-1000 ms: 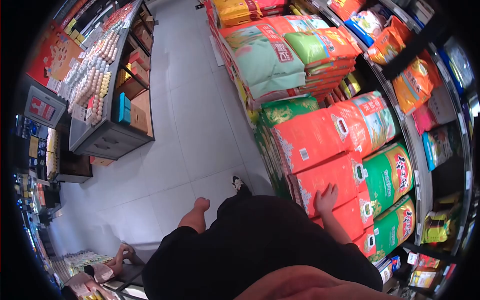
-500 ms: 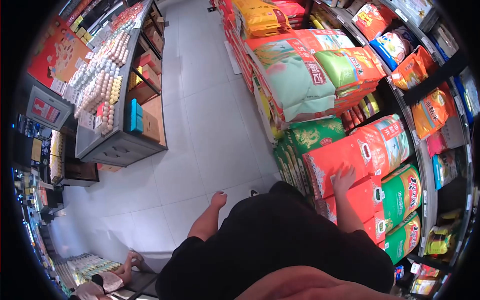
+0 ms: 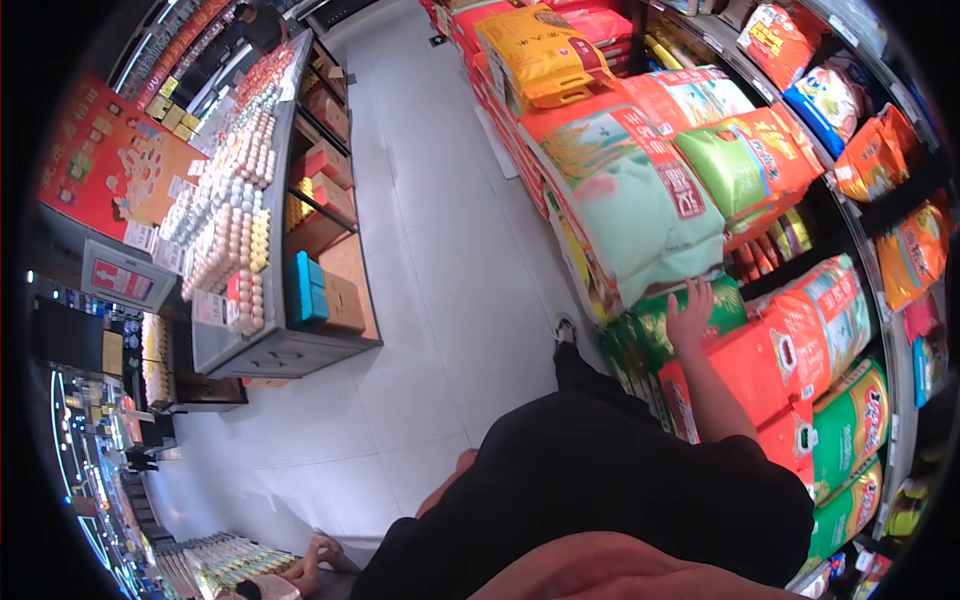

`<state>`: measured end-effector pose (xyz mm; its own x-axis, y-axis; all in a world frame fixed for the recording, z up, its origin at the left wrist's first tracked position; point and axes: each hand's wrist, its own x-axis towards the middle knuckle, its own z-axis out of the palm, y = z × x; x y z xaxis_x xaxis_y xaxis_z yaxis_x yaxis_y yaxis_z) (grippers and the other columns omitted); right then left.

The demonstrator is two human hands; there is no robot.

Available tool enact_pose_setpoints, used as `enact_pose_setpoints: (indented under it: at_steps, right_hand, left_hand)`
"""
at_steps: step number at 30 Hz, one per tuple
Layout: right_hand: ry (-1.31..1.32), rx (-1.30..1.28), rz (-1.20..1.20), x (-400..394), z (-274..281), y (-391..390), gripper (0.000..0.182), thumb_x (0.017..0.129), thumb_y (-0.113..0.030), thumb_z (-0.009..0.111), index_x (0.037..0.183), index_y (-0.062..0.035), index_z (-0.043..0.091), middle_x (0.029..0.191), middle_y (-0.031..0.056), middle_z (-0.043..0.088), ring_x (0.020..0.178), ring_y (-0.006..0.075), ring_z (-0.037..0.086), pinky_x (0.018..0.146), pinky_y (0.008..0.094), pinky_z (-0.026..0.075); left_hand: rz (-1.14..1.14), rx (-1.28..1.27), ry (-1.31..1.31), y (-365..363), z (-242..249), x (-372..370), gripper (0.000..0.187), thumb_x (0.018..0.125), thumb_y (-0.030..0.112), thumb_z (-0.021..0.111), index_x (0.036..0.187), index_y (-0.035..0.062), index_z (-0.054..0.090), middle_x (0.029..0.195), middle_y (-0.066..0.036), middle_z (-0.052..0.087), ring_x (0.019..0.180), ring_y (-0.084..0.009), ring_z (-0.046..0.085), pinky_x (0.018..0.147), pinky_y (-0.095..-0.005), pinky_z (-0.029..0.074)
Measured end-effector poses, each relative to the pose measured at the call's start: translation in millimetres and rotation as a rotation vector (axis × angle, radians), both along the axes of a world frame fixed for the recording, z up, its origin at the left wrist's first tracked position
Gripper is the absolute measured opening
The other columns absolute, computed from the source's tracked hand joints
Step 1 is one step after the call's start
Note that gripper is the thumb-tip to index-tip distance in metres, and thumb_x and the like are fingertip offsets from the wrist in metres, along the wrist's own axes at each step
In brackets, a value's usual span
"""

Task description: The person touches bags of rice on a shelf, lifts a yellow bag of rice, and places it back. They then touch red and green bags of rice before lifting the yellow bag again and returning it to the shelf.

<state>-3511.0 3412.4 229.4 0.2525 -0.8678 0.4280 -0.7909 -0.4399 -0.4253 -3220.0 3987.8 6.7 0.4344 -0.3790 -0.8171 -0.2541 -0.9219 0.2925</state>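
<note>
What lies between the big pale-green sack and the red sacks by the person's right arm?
In the head view, a dark green sack with gold markings lies there, partly hidden by the right hand.

Right hand (image 3: pixel 689 314) over green sack (image 3: pixel 727 306), eggs (image 3: pixel 232 205)

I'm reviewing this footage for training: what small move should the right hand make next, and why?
Probably settle the right hand gently onto the green bag: its fingers are spread over that bag and grip nothing, though whether they touch is unclear.
</note>
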Motion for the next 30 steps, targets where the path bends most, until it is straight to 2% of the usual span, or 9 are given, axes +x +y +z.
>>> enact_pose_setpoints:
  at_steps: [3,10,14,18,22,24,26,28,30]
  right_hand:
    - [-0.091,-0.032,0.027,57,-5,-61,0.055,0.087,-0.023,0.067,0.135,-0.0046,0.050,0.146,0.0239,0.041,0.138,0.0442,0.032,0.114,0.0549,0.025]
    - [-0.249,-0.048,0.080,189,21,-210,0.054,0.087,-0.024,0.065,0.135,-0.0042,0.051,0.145,0.0246,0.042,0.136,0.0415,0.036,0.115,0.0508,0.027]
    - [-0.239,0.071,0.166,251,50,-265,0.053,0.088,-0.024,0.064,0.135,-0.0033,0.051,0.145,0.0238,0.042,0.135,0.0413,0.037,0.113,0.0501,0.030]
    - [-0.165,0.059,0.200,301,40,-309,0.053,0.088,-0.025,0.064,0.135,-0.0028,0.051,0.145,0.0241,0.042,0.135,0.0410,0.037,0.113,0.0504,0.030]
    - [-0.013,0.097,0.113,332,28,-323,0.054,0.087,-0.025,0.064,0.135,-0.0024,0.051,0.144,0.0244,0.043,0.136,0.0409,0.038,0.113,0.0509,0.030]
    - [0.057,0.116,0.051,341,24,-326,0.056,0.087,-0.027,0.065,0.135,-0.0018,0.051,0.144,0.0249,0.044,0.136,0.0415,0.038,0.113,0.0503,0.030]
    - [-0.010,0.147,0.029,347,22,-333,0.057,0.088,-0.028,0.064,0.136,-0.0014,0.050,0.145,0.0252,0.043,0.136,0.0420,0.037,0.113,0.0499,0.031]
    - [-0.050,0.164,-0.004,355,23,-345,0.057,0.089,-0.028,0.063,0.137,-0.0011,0.049,0.145,0.0257,0.043,0.136,0.0425,0.037,0.113,0.0496,0.031]
    - [-0.057,0.169,-0.041,368,34,-357,0.057,0.091,-0.028,0.061,0.139,-0.0009,0.048,0.146,0.0264,0.042,0.136,0.0431,0.037,0.113,0.0494,0.031]
  left_hand:
    - [0.000,0.026,-0.041,-33,16,34,0.052,0.088,0.040,0.059,0.123,0.0025,0.066,0.122,-0.020,0.066,0.118,-0.0376,0.060,0.104,-0.0421,0.045]
    - [0.168,-0.110,-0.279,-192,99,138,0.050,0.088,0.038,0.060,0.123,0.0024,0.065,0.116,-0.022,0.068,0.114,-0.0382,0.062,0.102,-0.0410,0.047]
    - [0.346,-0.212,-0.325,-278,117,206,0.047,0.089,0.033,0.061,0.125,0.0026,0.064,0.120,-0.021,0.067,0.115,-0.0352,0.063,0.101,-0.0396,0.047]
    - [0.482,-0.366,-0.342,-344,141,241,0.047,0.088,0.030,0.064,0.126,0.0033,0.063,0.120,-0.019,0.068,0.114,-0.0337,0.063,0.100,-0.0396,0.048]
    - [0.416,-0.310,-0.346,-346,121,260,0.048,0.088,0.033,0.064,0.126,0.0039,0.063,0.122,-0.020,0.067,0.114,-0.0342,0.063,0.099,-0.0399,0.049]
    - [0.365,-0.137,-0.270,-336,113,265,0.044,0.091,0.033,0.058,0.123,0.0032,0.065,0.123,-0.021,0.065,0.116,-0.0349,0.061,0.100,-0.0409,0.048]
    - [-0.302,-0.190,-0.433,-276,27,285,0.039,0.093,0.031,0.052,0.115,0.0025,0.068,0.117,-0.021,0.067,0.114,-0.0365,0.061,0.099,-0.0436,0.048]
    - [0.060,0.103,-0.067,-295,90,291,0.039,0.095,0.032,0.048,0.105,0.0024,0.070,0.112,-0.021,0.068,0.112,-0.0387,0.061,0.098,-0.0462,0.048]
    - [0.066,0.127,0.025,-294,94,315,0.038,0.094,0.031,0.048,0.105,0.0026,0.071,0.112,-0.022,0.068,0.112,-0.0393,0.061,0.098,-0.0463,0.048]
